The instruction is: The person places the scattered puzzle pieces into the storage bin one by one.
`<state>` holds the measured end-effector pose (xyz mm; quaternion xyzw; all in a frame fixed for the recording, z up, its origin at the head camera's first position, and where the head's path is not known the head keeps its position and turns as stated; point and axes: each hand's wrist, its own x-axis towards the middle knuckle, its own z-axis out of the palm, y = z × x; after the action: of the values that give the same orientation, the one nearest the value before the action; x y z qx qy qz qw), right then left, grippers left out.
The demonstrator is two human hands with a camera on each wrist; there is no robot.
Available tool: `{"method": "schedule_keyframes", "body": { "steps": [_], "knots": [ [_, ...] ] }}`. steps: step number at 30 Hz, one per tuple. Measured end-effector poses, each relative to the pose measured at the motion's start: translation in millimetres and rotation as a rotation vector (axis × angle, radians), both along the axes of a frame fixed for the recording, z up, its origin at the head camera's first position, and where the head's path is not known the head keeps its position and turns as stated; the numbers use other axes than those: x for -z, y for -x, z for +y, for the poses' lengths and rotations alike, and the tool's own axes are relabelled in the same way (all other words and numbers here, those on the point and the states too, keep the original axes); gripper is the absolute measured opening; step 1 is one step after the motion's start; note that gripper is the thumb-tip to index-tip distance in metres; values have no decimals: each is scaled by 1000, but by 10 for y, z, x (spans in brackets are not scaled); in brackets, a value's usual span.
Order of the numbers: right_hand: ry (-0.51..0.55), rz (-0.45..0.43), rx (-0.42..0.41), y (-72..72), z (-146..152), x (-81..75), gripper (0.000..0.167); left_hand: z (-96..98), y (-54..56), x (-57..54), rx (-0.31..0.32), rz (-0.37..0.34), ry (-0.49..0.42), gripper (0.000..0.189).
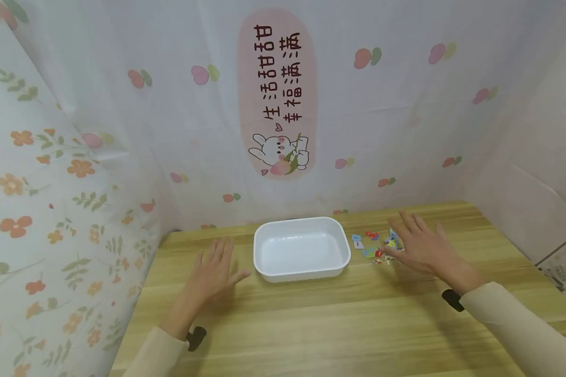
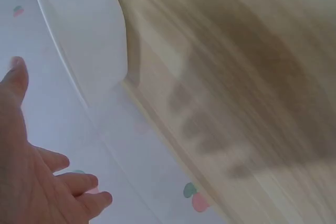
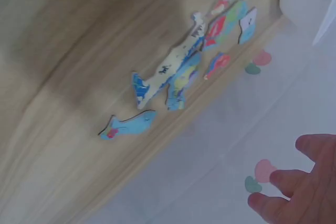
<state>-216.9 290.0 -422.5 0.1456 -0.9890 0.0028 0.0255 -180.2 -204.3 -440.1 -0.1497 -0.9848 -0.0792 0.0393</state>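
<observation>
My left hand (image 1: 212,275) hovers over the table left of a white rectangular tray (image 1: 302,274), its fingers spread and holding nothing. On the other side, my right hand (image 1: 422,246) is held with fingers apart above a loose group of small flat colourful puzzle pieces (image 1: 369,253), partly hiding them in the head view. The right wrist view shows these as irregular cut-outs: a long cream and blue piece (image 3: 170,66), a light blue piece (image 3: 134,124) lying apart, and several others close together. Nothing lies inside the tray.
The wooden table (image 1: 292,330) ends at a back edge against a patterned cloth (image 1: 207,157) with a pink printed panel. A flowered curtain (image 1: 52,220) hangs along the left side, and a pale wall covering (image 1: 537,157) stands at the right.
</observation>
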Motion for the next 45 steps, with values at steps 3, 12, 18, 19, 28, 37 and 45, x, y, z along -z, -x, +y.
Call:
{"method": "schedule_keyframes", "body": {
  "steps": [3, 12, 18, 19, 28, 37, 45],
  "knots": [
    [28, -33, 4, 86, -28, -32, 88, 17, 92, -28, -16, -26, -20, 92],
    [162, -123, 33, 281, -133, -159, 87, 123, 292, -54, -82, -121, -197, 86],
    [328, -251, 77, 405, -177, -201, 90, 199, 373, -93, -125, -251, -388, 84],
    [367, -272, 83, 424, -184, -207, 90, 209, 392, -106, -134, -276, -430, 83],
    [785, -529, 154, 494, -198, -275, 89, 257, 537, -210, -248, -442, -713, 77],
    [1031, -677, 209, 547, 30, -294, 93, 259, 570, -203, -389, -586, -941, 60],
    [1084, -795, 314, 616, 353, -243, 97, 288, 603, -207, -546, -681, -1098, 50]
  ]
}}
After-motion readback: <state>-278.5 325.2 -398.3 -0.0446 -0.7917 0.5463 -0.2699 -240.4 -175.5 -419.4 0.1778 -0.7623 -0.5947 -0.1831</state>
